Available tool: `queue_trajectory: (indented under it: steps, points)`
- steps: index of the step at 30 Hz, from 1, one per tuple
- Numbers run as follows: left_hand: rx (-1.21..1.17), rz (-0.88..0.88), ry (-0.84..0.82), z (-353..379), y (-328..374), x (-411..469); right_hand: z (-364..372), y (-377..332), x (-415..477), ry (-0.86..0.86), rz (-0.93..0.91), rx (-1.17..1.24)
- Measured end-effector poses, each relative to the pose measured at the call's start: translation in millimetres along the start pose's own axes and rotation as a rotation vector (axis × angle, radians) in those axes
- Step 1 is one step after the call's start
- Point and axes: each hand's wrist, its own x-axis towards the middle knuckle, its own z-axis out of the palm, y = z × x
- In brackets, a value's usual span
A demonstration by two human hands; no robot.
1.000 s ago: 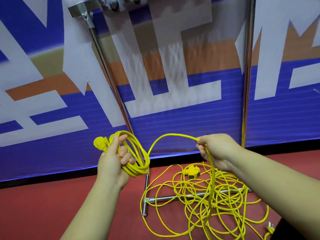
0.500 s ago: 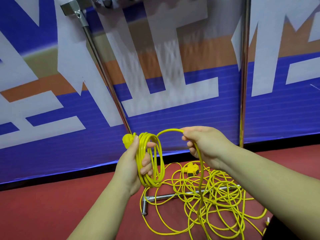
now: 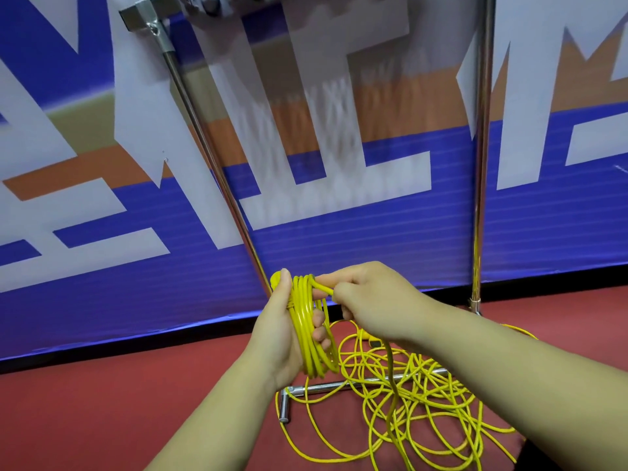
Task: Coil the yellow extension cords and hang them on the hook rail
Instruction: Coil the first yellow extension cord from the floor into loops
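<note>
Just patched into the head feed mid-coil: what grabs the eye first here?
Bright yellow dominates: a coil gripped in the left hand at centre, with the right hand pinching a strand onto its top. Below right, a loose tangle of cord sprawls on the red floor over a chrome rack base, before a big blue-and-white banner.

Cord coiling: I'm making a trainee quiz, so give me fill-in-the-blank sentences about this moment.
1. The left hand has its grip on a coil of ____ cord.
2. The right hand pinches a strand at the coil's ____.
3. The loose cord lies tangled on the ____ floor.

Missing words: yellow; top; red.
</note>
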Motion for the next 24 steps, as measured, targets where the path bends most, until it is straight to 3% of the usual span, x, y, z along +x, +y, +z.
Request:
queue_trajectory:
  steps: [5, 15, 24]
  points:
    - [-0.033, 0.029, 0.032, 5, -1, 1, 12, 5, 1, 0.050, -0.087, 0.014]
    - [0.023, 0.048, 0.157, -3, 2, 9, 22, 13, 0, 0.072, -0.189, -0.192]
    - [-0.045, 0.330, 0.281, -3, 22, 5, 19, 31, 5, -0.082, -0.218, -0.109]
